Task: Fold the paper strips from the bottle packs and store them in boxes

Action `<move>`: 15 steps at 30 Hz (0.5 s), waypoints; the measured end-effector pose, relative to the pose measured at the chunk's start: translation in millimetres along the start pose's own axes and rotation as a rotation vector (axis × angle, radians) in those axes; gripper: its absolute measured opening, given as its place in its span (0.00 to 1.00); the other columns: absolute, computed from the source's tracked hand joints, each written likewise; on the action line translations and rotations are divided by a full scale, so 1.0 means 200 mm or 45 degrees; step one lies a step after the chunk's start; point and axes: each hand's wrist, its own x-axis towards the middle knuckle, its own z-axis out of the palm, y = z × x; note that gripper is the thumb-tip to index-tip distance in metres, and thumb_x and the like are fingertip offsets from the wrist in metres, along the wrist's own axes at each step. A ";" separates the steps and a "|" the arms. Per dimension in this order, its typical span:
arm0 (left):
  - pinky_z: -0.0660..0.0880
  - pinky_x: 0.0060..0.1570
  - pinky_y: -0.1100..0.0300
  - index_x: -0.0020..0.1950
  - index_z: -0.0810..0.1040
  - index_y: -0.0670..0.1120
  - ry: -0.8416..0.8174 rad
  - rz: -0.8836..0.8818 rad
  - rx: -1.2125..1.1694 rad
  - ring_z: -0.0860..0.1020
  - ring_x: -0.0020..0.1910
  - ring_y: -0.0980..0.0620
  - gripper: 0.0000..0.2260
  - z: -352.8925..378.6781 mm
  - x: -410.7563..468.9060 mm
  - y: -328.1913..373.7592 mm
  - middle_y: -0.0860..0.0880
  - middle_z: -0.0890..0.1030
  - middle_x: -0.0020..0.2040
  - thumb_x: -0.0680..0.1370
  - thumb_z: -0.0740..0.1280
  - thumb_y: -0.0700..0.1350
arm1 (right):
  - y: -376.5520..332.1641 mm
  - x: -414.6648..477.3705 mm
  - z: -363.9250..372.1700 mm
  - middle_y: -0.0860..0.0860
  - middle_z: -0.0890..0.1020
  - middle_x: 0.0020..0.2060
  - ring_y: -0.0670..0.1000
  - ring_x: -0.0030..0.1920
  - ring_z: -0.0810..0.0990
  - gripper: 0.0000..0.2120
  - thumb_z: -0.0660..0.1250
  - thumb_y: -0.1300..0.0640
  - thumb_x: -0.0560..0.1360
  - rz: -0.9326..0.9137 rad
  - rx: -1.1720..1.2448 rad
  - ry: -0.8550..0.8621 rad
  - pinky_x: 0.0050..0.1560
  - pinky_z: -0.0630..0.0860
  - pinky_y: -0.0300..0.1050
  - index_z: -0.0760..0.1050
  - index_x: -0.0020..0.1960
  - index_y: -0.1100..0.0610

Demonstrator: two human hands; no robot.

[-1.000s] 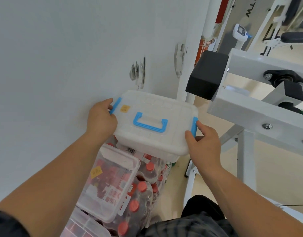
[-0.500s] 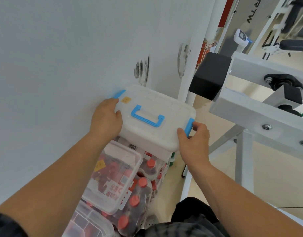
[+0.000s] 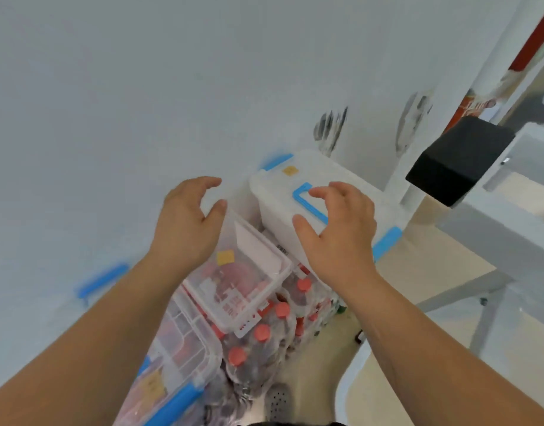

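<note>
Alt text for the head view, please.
The right hand, fingers loosely curved, is over a white box with a blue handle; the left hand is over a clear box beside it. Both boxes rest on red-capped bottles by a wall.

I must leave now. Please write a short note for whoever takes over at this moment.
Left hand: open, empty, beside the white box.
Right hand: open above its blue handle; contact unclear.
White box: lid on, resting on the bottle packs by the wall, next to a clear box.
Done: white box set down.
To do: no loose strips in view; check the packs.
</note>
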 end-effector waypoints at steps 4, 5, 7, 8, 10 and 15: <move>0.68 0.66 0.54 0.65 0.77 0.50 0.061 -0.150 0.108 0.74 0.65 0.49 0.14 -0.17 -0.25 -0.10 0.51 0.78 0.64 0.79 0.68 0.49 | -0.12 -0.07 0.11 0.51 0.72 0.66 0.57 0.69 0.66 0.20 0.67 0.42 0.73 -0.192 0.045 -0.223 0.65 0.66 0.55 0.76 0.62 0.49; 0.68 0.65 0.56 0.64 0.78 0.50 0.070 -0.187 0.139 0.74 0.65 0.49 0.14 -0.21 -0.32 -0.13 0.51 0.78 0.64 0.79 0.68 0.49 | -0.16 -0.10 0.15 0.51 0.73 0.65 0.57 0.68 0.67 0.20 0.68 0.42 0.73 -0.233 0.053 -0.277 0.65 0.66 0.55 0.76 0.62 0.49; 0.68 0.64 0.57 0.63 0.79 0.49 0.083 -0.240 0.197 0.75 0.64 0.48 0.14 -0.29 -0.45 -0.20 0.51 0.79 0.62 0.78 0.69 0.49 | -0.22 -0.16 0.21 0.50 0.74 0.63 0.57 0.66 0.69 0.19 0.69 0.43 0.73 -0.276 0.081 -0.359 0.64 0.67 0.54 0.77 0.61 0.48; 0.67 0.64 0.57 0.63 0.79 0.48 0.096 -0.265 0.229 0.75 0.63 0.48 0.14 -0.33 -0.52 -0.24 0.50 0.80 0.62 0.77 0.70 0.49 | -0.26 -0.20 0.25 0.51 0.74 0.62 0.57 0.66 0.70 0.19 0.69 0.43 0.73 -0.304 0.096 -0.392 0.65 0.67 0.54 0.77 0.60 0.49; 0.67 0.65 0.56 0.64 0.78 0.47 0.129 -0.318 0.298 0.76 0.62 0.46 0.16 -0.43 -0.68 -0.32 0.49 0.80 0.62 0.77 0.71 0.49 | -0.36 -0.31 0.32 0.52 0.75 0.62 0.59 0.64 0.72 0.20 0.68 0.41 0.71 -0.390 0.105 -0.460 0.65 0.68 0.53 0.78 0.59 0.50; 0.64 0.65 0.58 0.65 0.77 0.49 0.196 -0.510 0.402 0.73 0.66 0.46 0.18 -0.67 -1.09 -0.58 0.50 0.79 0.64 0.76 0.70 0.51 | -0.62 -0.58 0.48 0.55 0.75 0.62 0.61 0.63 0.73 0.19 0.71 0.43 0.70 -0.628 0.061 -0.621 0.64 0.70 0.54 0.79 0.58 0.50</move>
